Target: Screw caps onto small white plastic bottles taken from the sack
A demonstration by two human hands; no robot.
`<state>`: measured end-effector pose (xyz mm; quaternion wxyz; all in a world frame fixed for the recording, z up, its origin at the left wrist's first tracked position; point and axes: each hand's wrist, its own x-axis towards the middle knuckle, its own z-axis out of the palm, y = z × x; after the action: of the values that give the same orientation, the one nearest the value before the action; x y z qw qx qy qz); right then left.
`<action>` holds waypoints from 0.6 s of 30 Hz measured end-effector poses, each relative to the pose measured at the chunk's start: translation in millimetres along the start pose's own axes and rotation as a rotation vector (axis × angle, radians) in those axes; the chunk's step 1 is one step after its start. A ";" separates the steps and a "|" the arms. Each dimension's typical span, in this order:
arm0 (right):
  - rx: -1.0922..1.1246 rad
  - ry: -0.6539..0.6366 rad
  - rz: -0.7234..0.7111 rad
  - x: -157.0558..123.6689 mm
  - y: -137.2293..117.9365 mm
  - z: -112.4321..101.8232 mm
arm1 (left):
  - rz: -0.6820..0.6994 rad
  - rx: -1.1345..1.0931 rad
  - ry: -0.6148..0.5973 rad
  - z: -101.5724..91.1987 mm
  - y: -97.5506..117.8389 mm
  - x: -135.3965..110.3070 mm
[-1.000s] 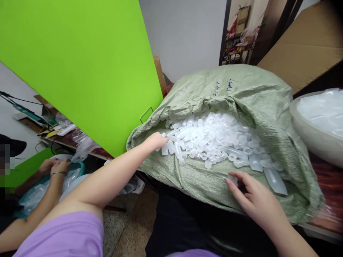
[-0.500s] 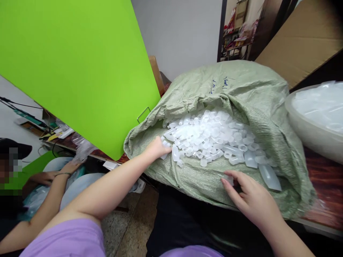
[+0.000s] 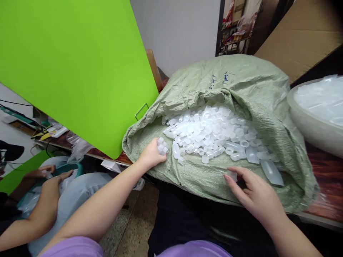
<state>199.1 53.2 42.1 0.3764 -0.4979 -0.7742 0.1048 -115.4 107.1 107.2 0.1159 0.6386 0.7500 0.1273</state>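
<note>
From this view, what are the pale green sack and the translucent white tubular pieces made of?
Pale green sack: likely woven plastic, slight sheen; visible weave texture, sharp creases.
Translucent white tubular pieces: plastic or silicone, can't tell which; smooth, satin; milky walls catch highlights.

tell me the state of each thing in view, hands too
pale green woven plastic sack: lying, mouth open
translucent white plastic pieces: loose, heaped in the sack's mouth
frosted whitish rounded bowl: heaped above its rim
teal plastic basin: partly hidden, holding whitish pieces
left hand: closed around several pieces
right hand: pinching a piece
</note>
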 end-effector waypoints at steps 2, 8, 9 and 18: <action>0.044 0.013 0.044 0.0 0.0 -0.4 | 0.053 0.001 0.057 3.5 -1.1 -8.5; 0.132 0.003 0.268 -3.6 0.4 1.3 | 0.061 -0.099 0.181 16.3 -7.9 -29.4; 0.127 -0.016 0.264 -3.8 0.2 1.1 | 0.043 -0.105 0.180 17.7 -8.9 -32.8; 0.059 -0.080 0.177 1.4 -5.6 0.3 | 0.029 -0.044 0.079 15.4 -9.7 -39.6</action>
<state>194.7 51.8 45.5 0.3489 -0.5487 -0.7381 0.1802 -113.0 67.3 90.0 0.0984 0.6413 0.7416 0.1705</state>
